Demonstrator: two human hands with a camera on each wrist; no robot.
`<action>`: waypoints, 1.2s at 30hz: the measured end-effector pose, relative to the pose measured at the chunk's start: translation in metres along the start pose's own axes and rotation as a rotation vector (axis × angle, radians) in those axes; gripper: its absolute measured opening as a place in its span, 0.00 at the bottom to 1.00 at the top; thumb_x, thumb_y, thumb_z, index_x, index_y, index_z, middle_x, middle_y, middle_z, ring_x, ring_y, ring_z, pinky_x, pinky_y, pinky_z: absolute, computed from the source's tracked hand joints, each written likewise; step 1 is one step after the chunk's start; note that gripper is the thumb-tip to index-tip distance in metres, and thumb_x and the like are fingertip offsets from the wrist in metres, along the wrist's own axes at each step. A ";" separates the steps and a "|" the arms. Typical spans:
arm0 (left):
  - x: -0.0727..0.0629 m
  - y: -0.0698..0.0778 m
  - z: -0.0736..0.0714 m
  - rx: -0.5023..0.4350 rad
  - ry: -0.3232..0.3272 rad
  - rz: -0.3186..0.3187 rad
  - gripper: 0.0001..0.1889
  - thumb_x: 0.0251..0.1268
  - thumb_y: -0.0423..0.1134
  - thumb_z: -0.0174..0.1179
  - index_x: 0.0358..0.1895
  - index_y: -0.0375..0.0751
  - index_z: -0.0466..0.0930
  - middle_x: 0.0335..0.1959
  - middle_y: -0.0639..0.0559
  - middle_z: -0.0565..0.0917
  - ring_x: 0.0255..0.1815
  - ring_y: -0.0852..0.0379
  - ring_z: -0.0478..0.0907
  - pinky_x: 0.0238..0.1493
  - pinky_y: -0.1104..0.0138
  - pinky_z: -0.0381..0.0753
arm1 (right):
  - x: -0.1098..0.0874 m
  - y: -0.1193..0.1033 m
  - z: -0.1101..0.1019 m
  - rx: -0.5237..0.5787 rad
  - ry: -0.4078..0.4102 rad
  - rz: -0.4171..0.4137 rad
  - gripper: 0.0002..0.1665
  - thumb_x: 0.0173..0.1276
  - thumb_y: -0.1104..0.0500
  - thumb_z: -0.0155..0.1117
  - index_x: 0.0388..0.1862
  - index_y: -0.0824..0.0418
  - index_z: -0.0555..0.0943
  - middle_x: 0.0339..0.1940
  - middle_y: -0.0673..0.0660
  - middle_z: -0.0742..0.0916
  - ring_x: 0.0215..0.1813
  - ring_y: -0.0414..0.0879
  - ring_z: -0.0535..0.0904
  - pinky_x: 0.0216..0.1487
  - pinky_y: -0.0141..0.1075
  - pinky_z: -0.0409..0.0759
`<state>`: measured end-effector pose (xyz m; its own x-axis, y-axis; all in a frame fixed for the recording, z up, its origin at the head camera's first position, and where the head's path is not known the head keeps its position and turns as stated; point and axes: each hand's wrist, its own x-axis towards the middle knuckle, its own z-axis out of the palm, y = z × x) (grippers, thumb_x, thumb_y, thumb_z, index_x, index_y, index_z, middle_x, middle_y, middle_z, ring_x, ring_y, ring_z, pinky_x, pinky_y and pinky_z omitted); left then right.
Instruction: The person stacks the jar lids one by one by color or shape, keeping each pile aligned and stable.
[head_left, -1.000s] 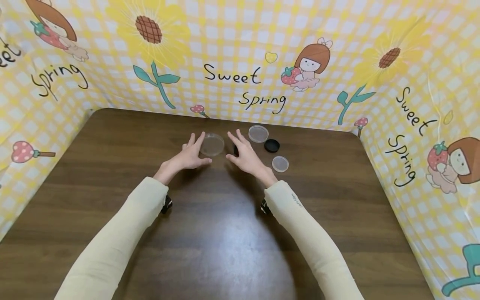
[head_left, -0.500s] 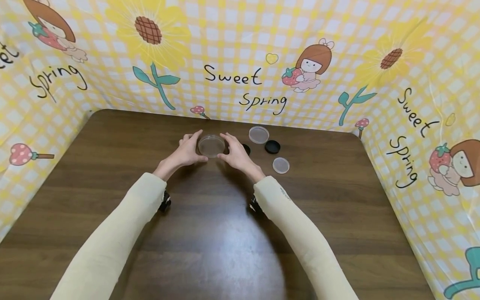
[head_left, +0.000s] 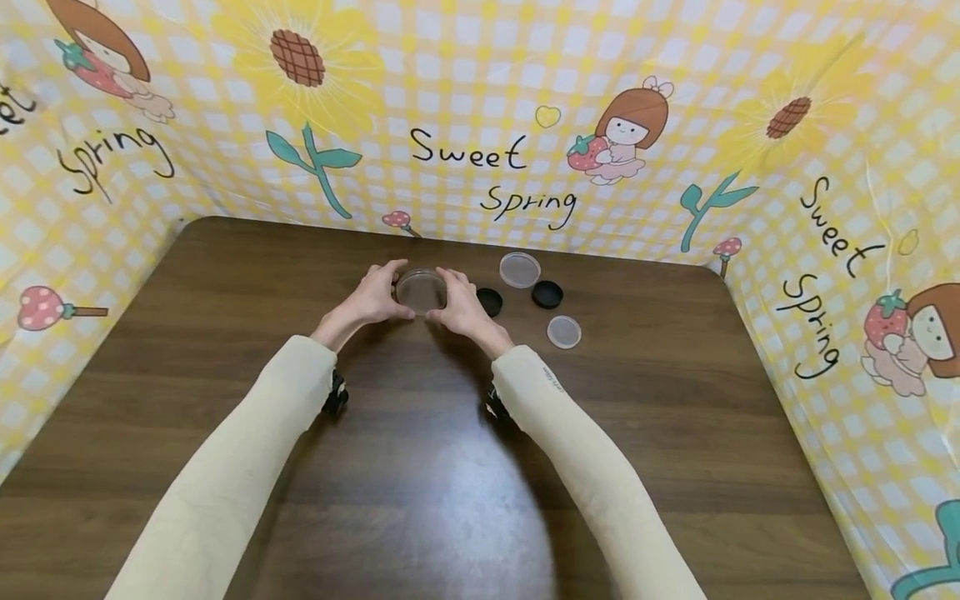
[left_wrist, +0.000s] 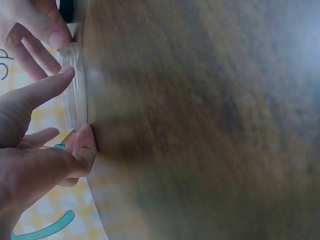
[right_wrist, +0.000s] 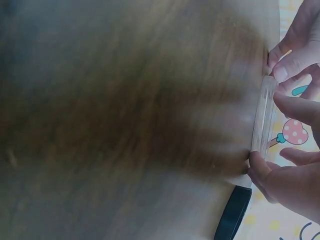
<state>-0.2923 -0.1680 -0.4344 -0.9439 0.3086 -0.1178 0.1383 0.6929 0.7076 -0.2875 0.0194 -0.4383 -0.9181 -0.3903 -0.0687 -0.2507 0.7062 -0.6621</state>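
Before gingham cloth (head_left: 457, 83) — dish (head_left: 422, 293), wooden table (head_left: 420, 492)

Head view: brightly and evenly lit across the yellow checked cloth (head_left: 480, 100), which is stretched toward the outer edges. Soft shadows are cast just beneath the left hand (head_left: 371, 296) and the right hand (head_left: 459, 304). Pale glare is reflected on the table (head_left: 442, 500), on the near side of both hands. Left wrist view: dimmer, hazy; table grain blurred beside the left hand, whitish glare caught well apart from it. Right wrist view: dim, bluish; table blurred, broad dark shadow spread out beside the right hand.
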 end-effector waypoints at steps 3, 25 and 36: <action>0.001 0.000 0.000 -0.007 -0.008 0.002 0.50 0.53 0.31 0.71 0.74 0.28 0.47 0.61 0.26 0.61 0.61 0.33 0.62 0.60 0.48 0.67 | 0.002 -0.001 0.000 -0.008 0.016 0.022 0.49 0.62 0.60 0.71 0.76 0.62 0.56 0.74 0.64 0.61 0.69 0.61 0.58 0.65 0.47 0.64; 0.000 0.000 0.000 -0.025 -0.017 0.009 0.42 0.56 0.32 0.69 0.71 0.25 0.55 0.59 0.27 0.60 0.58 0.34 0.65 0.56 0.50 0.72 | 0.007 -0.004 0.005 0.011 0.067 0.093 0.47 0.56 0.58 0.76 0.73 0.61 0.64 0.70 0.63 0.65 0.65 0.59 0.62 0.61 0.43 0.67; -0.006 -0.003 0.000 -0.079 -0.018 0.006 0.40 0.56 0.29 0.68 0.70 0.25 0.57 0.59 0.27 0.60 0.57 0.35 0.65 0.57 0.49 0.70 | 0.004 -0.001 0.007 -0.019 0.074 0.050 0.48 0.54 0.56 0.77 0.72 0.61 0.66 0.67 0.61 0.68 0.64 0.56 0.65 0.60 0.41 0.68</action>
<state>-0.2875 -0.1721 -0.4359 -0.9373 0.3250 -0.1256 0.1192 0.6379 0.7609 -0.2886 0.0128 -0.4435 -0.9498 -0.3096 -0.0453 -0.2089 0.7352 -0.6449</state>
